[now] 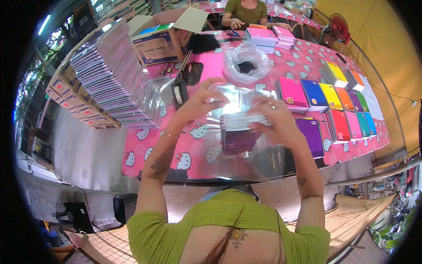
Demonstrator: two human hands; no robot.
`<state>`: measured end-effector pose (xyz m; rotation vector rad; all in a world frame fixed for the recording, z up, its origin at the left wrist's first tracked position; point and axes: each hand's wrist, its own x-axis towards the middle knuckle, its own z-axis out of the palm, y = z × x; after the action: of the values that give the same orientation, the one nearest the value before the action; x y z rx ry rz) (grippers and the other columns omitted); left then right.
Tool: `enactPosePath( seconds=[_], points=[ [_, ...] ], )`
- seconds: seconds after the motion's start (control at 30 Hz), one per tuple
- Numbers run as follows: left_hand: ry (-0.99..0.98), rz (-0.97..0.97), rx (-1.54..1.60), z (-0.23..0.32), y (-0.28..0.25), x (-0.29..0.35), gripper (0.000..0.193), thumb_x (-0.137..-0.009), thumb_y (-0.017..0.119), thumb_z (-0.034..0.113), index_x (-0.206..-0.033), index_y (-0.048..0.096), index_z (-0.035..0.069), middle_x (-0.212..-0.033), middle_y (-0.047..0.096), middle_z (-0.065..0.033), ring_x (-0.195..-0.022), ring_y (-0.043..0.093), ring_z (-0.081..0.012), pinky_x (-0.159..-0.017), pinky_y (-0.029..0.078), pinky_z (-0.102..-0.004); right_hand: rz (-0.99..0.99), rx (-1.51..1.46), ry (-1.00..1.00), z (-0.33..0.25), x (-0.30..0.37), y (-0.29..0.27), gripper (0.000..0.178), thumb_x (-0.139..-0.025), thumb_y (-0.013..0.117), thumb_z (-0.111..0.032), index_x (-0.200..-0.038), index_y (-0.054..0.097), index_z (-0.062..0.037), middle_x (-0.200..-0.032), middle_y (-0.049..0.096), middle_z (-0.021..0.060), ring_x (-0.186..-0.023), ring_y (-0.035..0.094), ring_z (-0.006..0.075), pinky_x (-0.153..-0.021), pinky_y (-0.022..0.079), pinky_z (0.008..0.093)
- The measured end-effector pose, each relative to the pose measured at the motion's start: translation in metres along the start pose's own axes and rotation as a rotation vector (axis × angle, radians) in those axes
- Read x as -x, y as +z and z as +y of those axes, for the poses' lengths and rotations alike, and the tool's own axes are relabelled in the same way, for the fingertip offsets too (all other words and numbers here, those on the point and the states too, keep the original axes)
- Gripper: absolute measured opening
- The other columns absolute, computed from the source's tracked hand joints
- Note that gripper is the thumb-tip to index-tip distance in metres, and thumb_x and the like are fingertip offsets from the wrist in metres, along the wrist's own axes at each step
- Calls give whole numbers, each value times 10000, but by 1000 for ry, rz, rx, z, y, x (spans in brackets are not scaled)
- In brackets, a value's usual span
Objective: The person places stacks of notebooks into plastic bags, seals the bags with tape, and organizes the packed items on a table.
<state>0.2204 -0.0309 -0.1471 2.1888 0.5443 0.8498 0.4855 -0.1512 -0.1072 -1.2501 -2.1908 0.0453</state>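
In front of me is a small stack of notebooks (241, 140), its purple cover toward me and white page edges on top. Clear plastic film (211, 160) lies under and around it, shining beyond the stack. My right hand (276, 115) curls round the stack's right end, thumb on the near side and fingers on the far side. At the stack's far left my left hand (206, 101) is held over the film, thumb and fingers curved but apart. Whether its fingertips touch the film is hard to tell in the glare. A tape dispenser (179, 94) stands by my left wrist.
Tall piles of wrapped spiral notebooks (112, 81) and an open carton (160, 48) stand left. Coloured notebooks (338, 125) fill the right side, purple ones (310, 136) nearest. A clear plastic bag (263, 66) lies beyond. Across the table sits another person (246, 15).
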Motion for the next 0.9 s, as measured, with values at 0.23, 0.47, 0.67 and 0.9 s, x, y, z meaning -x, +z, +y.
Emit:
enactPosePath(
  seconds=[0.23,0.47,0.67,0.9],
  points=[
    [121,47,-195,-10,53,-33,185,-798,750,90,-948,766,197,-1527,331,-93,-1406,289,-284,-1122,264,-456,-105,-342,130,74,61,61,719,-627,880,-317,-1236,546,-131,-1279,486,165,-1202,487,287,-1048,350,461],
    [234,65,-480,-34,96,-31,388,-700,829,264,-1072,722,245,-1568,216,-194,-1432,170,-460,-1139,140,-584,-259,-112,-56,61,55,75,625,-757,775,-371,-1339,569,-269,-1589,150,223,-1436,284,338,-1146,188,587],
    [-33,230,-224,-14,87,-30,1039,-658,830,436,-1513,263,270,-1570,148,-215,-1456,142,-415,-1137,127,-610,-35,-403,65,93,50,88,616,-828,730,-389,-1353,524,-142,-1525,273,216,-1377,354,343,-1121,284,495],
    [102,90,-519,94,62,-24,249,-856,699,235,-956,711,8,-1388,502,-109,-1311,430,-244,-1104,320,-397,-463,-280,242,89,-47,43,603,-822,745,-430,-1191,569,13,-1145,636,167,-1053,618,246,-925,478,349]
  ],
)
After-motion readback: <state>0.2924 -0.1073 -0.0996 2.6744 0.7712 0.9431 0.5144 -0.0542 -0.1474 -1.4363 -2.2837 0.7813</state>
